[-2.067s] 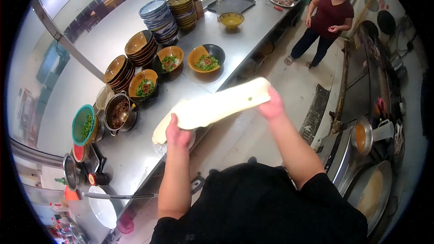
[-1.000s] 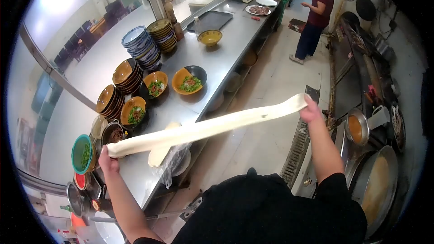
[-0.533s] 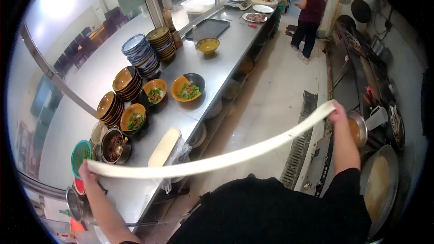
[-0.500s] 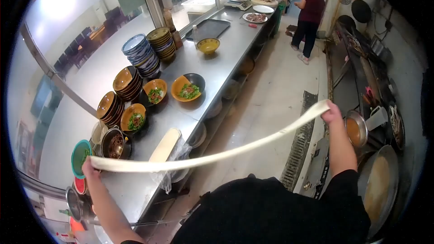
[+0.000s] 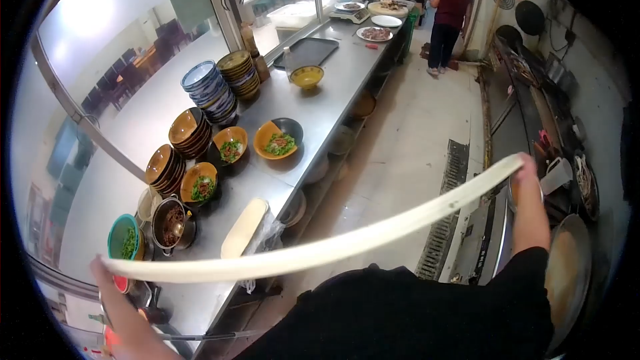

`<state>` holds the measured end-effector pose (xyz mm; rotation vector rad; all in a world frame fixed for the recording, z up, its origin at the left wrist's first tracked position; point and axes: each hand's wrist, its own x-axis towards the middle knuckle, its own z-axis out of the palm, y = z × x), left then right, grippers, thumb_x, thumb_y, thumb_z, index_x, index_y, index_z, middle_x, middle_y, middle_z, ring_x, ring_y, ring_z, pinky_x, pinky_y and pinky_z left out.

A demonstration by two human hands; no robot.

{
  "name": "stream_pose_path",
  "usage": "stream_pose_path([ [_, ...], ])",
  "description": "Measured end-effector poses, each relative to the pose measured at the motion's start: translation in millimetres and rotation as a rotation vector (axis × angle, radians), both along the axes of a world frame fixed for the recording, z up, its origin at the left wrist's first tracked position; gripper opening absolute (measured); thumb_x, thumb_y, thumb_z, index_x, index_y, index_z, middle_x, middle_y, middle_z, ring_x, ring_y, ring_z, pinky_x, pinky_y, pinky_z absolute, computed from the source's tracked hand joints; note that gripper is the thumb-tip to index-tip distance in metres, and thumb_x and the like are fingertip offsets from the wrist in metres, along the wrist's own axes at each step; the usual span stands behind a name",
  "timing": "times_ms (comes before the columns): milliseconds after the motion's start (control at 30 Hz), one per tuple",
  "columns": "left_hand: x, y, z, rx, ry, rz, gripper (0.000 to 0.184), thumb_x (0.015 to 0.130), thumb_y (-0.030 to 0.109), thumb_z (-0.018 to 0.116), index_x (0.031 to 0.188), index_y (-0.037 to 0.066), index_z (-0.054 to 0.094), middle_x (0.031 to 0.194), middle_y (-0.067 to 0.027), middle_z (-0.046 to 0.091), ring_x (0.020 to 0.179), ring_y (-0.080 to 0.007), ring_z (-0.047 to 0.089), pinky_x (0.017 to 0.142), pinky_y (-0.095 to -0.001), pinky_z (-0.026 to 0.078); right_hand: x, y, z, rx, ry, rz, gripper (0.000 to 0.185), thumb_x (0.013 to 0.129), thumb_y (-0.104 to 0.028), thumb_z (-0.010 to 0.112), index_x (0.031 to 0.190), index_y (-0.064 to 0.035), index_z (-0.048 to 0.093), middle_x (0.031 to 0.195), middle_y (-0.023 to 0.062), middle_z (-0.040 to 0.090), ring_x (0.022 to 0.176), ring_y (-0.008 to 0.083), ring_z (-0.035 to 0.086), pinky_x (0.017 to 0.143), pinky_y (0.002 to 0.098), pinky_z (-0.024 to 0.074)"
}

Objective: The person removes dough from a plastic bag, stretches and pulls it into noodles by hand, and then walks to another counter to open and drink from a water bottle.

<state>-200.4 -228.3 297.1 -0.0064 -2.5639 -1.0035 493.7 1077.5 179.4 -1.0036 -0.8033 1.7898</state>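
A long strip of pale noodle dough (image 5: 320, 253) hangs in a shallow curve between my hands, in front of my body. My left hand (image 5: 101, 268) grips its left end, beside the green bowl of chopped greens (image 5: 127, 239). At the right, my right hand (image 5: 525, 165) is closed on the other end, raised over the stove side. Below the strip, a flat oval piece of dough (image 5: 244, 228) lies on the steel counter (image 5: 267, 183), next to a crumpled plastic bag (image 5: 268, 233).
Several brown bowls (image 5: 279, 139) with greens stand on the counter, near stacked bowls (image 5: 208, 87) and a pot of dark meat (image 5: 172, 223). A large wok (image 5: 567, 280) sits at the right. Another person (image 5: 447, 20) stands in the far aisle, beyond a floor grate (image 5: 445, 207).
My hands have moved farther apart, the left outward and down, the right outward. The dough strip is longer between them. The other person has shifted slightly left and away.
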Motion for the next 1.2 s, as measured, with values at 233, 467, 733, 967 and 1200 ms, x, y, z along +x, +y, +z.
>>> stream_pose_path([
  [233,8.2,156.8,85.7,0.721,0.013,0.001,0.030,0.093,0.033,0.050,0.099,0.003,0.055,0.080,-0.0039,0.058,0.071,-0.0181,0.060,0.061,-0.0359,0.049,-136.2,-110.5,95.3,-0.137,0.127,0.203,0.026,0.093,-0.023,0.048,0.106,-0.0016,0.053,0.102,0.0158,0.062,0.098,0.0311,0.059,0.091,0.0451,0.0473],
  [467,5.0,156.6,101.7,0.351,-0.246,0.110,0.028,0.092,0.032,0.049,0.099,0.005,0.053,0.079,-0.0102,0.061,0.065,-0.0205,0.062,0.051,-0.0305,0.049,-125.5,-135.5,170.7,0.338,-0.477,0.185,0.033,0.088,-0.033,0.059,0.099,-0.0028,0.060,0.093,0.0101,0.064,0.081,0.0232,0.062,0.071,0.0344,0.0511],
  [733,-43.6,53.5,114.6,0.804,0.115,-0.136,0.031,0.087,0.035,0.057,0.100,0.007,0.057,0.093,-0.0116,0.064,0.080,-0.0231,0.064,0.067,-0.0366,0.051,-92.3,-81.1,170.1,0.330,-0.096,0.023,0.032,0.091,-0.029,0.055,0.103,0.0007,0.059,0.098,0.0132,0.065,0.082,0.0263,0.063,0.070,0.0359,0.0524],
  [967,-28.5,84.7,68.8,0.800,-0.319,0.037,0.035,0.091,0.033,0.055,0.105,0.001,0.058,0.096,-0.0097,0.065,0.088,-0.0256,0.063,0.071,-0.0422,0.051,-107.3,-69.4,78.3,0.238,-0.589,0.003,0.027,0.089,-0.027,0.057,0.099,-0.0022,0.059,0.088,0.0135,0.065,0.071,0.0276,0.063,0.059,0.0399,0.0512],
  [1200,-44.7,29.2,123.8,0.752,-0.018,-0.128,0.040,0.090,0.039,0.054,0.109,0.004,0.057,0.101,-0.0068,0.065,0.091,-0.0225,0.063,0.068,-0.0317,0.051,-65.3,-61.3,147.7,0.321,-0.281,-0.062,0.034,0.093,-0.031,0.050,0.097,0.0012,0.059,0.087,0.0124,0.065,0.072,0.0220,0.063,0.064,0.0337,0.0510],
])
